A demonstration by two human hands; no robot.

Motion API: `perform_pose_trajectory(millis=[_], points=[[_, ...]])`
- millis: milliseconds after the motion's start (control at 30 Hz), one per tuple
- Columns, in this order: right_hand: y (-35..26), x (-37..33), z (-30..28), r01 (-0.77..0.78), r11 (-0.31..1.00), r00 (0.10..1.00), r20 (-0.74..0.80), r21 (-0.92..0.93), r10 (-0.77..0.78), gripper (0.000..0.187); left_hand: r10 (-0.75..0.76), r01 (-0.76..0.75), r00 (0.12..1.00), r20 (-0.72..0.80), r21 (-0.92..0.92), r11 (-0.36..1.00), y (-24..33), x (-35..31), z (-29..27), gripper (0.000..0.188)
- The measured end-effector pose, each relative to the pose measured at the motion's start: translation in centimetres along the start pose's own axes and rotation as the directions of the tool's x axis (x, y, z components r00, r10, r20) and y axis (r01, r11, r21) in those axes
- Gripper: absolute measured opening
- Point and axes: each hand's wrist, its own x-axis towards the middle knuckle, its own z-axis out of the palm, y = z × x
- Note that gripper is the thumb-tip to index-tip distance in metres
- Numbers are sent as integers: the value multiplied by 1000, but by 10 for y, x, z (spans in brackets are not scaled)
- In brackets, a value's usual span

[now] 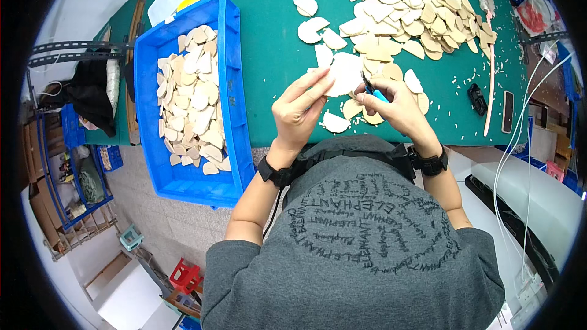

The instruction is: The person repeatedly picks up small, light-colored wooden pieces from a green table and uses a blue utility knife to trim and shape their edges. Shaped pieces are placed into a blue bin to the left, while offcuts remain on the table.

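Observation:
Between the thumb and fingers of my left hand (296, 113) is a flat, cream-white rounded piece (346, 74), held up over the table. My right hand (398, 107) is closed around small blue-handled nippers (369, 84), whose dark tip is at the right edge of that piece. Several similar half-round pieces, such as a loose piece (335, 123), lie below and around both hands. Beyond them spreads a large heap of beige pieces (422, 15). To the left, a blue plastic crate (233, 85) holds many more flat pieces (192, 98).
A green-topped table (269, 43) carries all this, with small white scraps scattered at the right. There lie a pink stick with a fluffy end (491, 67), a small black object (477, 99) and a phone (508, 112). White cables (520, 128) hang beside the right edge.

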Motion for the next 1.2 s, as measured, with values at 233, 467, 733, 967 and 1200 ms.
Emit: perform_pose_trajectory(millis=[233,467,733,967,1200], points=[[-5,0,6,-19,999,1000,-23,38,20,19,150,-145,988,-24,144,979,6,3,-3,34],[-2,4,8,-43,999,998,-38,29,44,20,223,-215,975,-10,232,949,8,0,-3,35],[-2,5,9,-27,999,999,-18,39,28,21,271,-252,962,-37,267,930,4,-3,-4,37],[0,5,11,-18,998,1000,-15,60,19,22,266,-244,962,-56,258,935,6,-4,-5,38],[-1,7,8,-117,993,992,-54,19,118,21,312,-308,950,23,245,919,7,-2,-5,43]])
